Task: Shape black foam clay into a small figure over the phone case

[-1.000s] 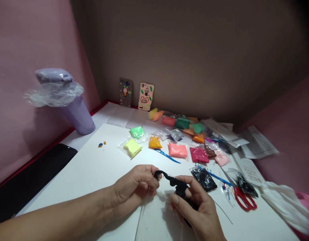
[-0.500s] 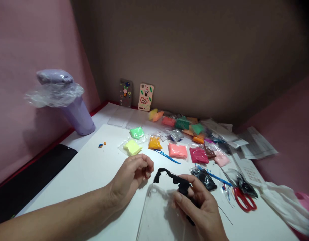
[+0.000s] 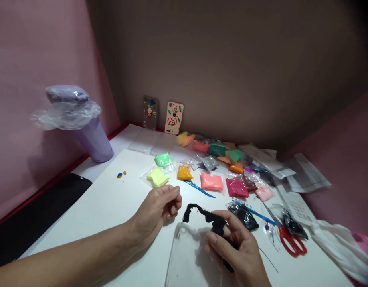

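A clear phone case (image 3: 192,251) with black clay (image 3: 205,215) along its top and right edges is tilted above the white table (image 3: 112,207). My right hand (image 3: 238,247) grips it by the right edge, thumb on the near face and fingers behind. Just left of the case, my left hand (image 3: 160,203) is closed, thumb pressed over curled fingers; whatever may be in the pinch is hidden. Beyond my left hand lie a packet of pale yellow clay (image 3: 157,177) and a blue modelling tool (image 3: 199,188). A packet of black clay (image 3: 244,215) lies behind my right hand.
Several coloured clay packets (image 3: 212,182) spread across the back. Red-handled scissors (image 3: 293,242) and a white cloth (image 3: 339,247) lie right. Two decorated phone cases (image 3: 173,116) lean on the wall. A purple tumbler (image 3: 95,139) and a black phone-like slab (image 3: 43,211) are left.
My left thumb has straightened a little and moved over the curled fingers. The right hand and the case stay almost where they were; the view has shifted slightly.
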`<state>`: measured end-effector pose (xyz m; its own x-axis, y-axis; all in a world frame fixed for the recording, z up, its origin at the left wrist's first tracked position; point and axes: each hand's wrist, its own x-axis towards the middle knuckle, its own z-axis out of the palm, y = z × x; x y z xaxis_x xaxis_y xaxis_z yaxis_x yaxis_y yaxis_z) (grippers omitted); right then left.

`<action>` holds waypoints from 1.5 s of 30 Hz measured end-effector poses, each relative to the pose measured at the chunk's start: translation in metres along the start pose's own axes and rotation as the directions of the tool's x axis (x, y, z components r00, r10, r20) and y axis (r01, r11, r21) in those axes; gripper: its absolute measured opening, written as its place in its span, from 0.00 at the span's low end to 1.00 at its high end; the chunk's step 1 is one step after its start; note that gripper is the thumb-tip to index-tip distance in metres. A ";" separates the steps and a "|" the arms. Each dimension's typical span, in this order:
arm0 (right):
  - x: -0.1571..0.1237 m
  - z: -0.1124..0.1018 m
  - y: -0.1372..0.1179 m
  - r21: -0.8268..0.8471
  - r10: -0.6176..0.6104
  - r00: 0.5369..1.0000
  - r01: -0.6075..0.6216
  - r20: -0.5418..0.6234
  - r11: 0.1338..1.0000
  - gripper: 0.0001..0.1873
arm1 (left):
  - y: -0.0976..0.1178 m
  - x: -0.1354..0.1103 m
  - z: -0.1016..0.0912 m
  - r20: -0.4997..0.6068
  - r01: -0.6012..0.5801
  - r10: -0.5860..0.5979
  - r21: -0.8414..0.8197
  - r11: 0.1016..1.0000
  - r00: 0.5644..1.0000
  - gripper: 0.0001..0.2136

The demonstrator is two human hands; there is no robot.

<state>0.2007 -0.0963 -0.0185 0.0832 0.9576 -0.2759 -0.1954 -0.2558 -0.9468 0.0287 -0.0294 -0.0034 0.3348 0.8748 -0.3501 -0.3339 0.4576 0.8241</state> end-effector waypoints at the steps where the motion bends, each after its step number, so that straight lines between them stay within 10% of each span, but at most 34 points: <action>1: 0.000 0.000 0.000 -0.001 0.006 1.000 -0.006 -0.002 1.000 0.21 | 0.000 0.000 0.000 0.006 0.002 -0.002 -0.002 1.000 1.000 0.11; 28: -0.004 0.004 -0.003 -0.130 -0.045 0.997 0.038 -0.055 0.991 0.22 | -0.003 -0.006 0.009 0.002 -0.107 0.125 0.528 0.842 0.992 0.07; 45: -0.002 0.003 -0.003 -0.103 0.000 0.999 -0.004 -0.033 0.995 0.22 | -0.007 -0.008 0.006 0.063 -0.134 0.118 0.532 0.836 0.991 0.08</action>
<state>0.1982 -0.0972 -0.0149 0.1149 0.9527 -0.2813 -0.0943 -0.2715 -0.9578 0.0333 -0.0407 -0.0041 0.3481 0.9109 -0.2214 0.1449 0.1811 0.9727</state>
